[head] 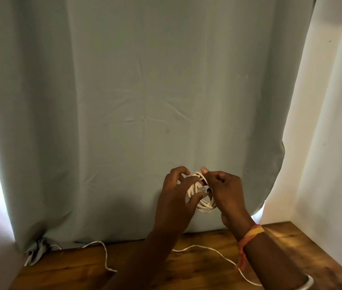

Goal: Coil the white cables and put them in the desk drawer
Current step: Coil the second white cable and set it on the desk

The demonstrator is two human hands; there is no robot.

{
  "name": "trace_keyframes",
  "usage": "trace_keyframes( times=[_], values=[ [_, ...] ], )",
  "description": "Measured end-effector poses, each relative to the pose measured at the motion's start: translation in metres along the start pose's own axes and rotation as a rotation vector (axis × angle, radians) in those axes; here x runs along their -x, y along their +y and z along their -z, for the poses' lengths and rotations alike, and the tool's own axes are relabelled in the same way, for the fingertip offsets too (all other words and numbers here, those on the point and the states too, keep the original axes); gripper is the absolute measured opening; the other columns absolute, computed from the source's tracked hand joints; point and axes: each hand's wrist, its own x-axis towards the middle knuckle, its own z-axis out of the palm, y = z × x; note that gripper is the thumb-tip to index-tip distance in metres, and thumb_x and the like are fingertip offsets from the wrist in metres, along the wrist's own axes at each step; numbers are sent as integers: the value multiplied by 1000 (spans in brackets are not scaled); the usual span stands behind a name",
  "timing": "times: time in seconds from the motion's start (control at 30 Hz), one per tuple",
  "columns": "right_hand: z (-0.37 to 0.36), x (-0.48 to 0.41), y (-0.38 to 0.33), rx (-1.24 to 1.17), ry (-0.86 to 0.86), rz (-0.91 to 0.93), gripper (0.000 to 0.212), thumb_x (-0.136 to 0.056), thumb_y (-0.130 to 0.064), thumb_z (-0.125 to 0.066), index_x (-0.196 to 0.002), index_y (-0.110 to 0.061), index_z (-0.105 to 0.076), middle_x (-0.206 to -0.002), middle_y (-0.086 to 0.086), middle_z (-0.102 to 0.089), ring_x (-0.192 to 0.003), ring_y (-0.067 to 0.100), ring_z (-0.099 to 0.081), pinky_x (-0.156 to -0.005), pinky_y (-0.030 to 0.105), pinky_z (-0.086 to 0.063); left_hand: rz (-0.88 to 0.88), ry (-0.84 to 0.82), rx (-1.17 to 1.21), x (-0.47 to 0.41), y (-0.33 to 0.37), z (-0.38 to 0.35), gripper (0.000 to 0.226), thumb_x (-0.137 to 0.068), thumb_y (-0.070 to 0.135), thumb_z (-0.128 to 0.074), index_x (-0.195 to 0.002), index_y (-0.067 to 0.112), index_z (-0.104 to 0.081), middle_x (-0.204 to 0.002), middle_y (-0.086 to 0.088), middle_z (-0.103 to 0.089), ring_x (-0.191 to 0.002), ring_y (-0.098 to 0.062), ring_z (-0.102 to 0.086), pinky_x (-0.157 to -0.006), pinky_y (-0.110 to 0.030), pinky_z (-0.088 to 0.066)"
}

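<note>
A white cable coil of several loops hangs in the air between both hands, above the wooden desk. My left hand cups the coil's left side, its fingers curled around the loops. My right hand pinches the coil's top between thumb and forefinger. A loose white cable lies on the desk under my arms, running right toward the front edge. Another white cable trails over the desk at the left. No drawer is in view.
A pale green curtain hangs right behind the desk, its bunched corner resting on the desk's left end. White walls stand on both sides. Thread bands circle my right wrist.
</note>
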Motion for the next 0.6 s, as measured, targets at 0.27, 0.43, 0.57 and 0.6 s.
trace_keyframes(
  times=[0.27, 0.43, 0.57, 0.6],
  values=[
    [-8, 2, 0, -33, 63, 19, 19, -88, -35, -72, -85, -17, -78, -69, 0, -73, -62, 17, -63, -65, 34, -52, -432, 113, -250, 1, -12, 1, 24, -93, 27, -54, -89, 15, -74, -90, 0, -72, -87, -11, -54, -63, -24, -50],
    [-10, 2, -2, -151, 59, -86, 19, -87, -30, -74, -75, -16, -77, -71, 11, -72, -66, 26, -65, -69, 45, -59, -436, 103, -39, 0, -10, 4, 26, -101, 28, -45, -96, 12, -65, -93, -7, -70, -89, -14, -57, -77, -23, -48],
    [-13, 2, -3, -241, 27, -169, 18, -84, -24, -76, -70, -13, -76, -72, 19, -71, -65, 29, -60, -66, 39, -54, -415, 85, 67, 8, -13, 8, 24, -100, 27, -49, -97, 9, -66, -93, -10, -69, -90, -13, -58, -80, -21, -50],
    [-14, 2, -4, -260, 26, -186, 18, -84, -23, -77, -70, -12, -75, -70, 18, -70, -63, 28, -59, -64, 37, -53, -408, 94, 97, 11, -12, 9, 25, -98, 26, -52, -95, 7, -68, -95, -9, -68, -91, -13, -59, -81, -21, -51]
  ],
)
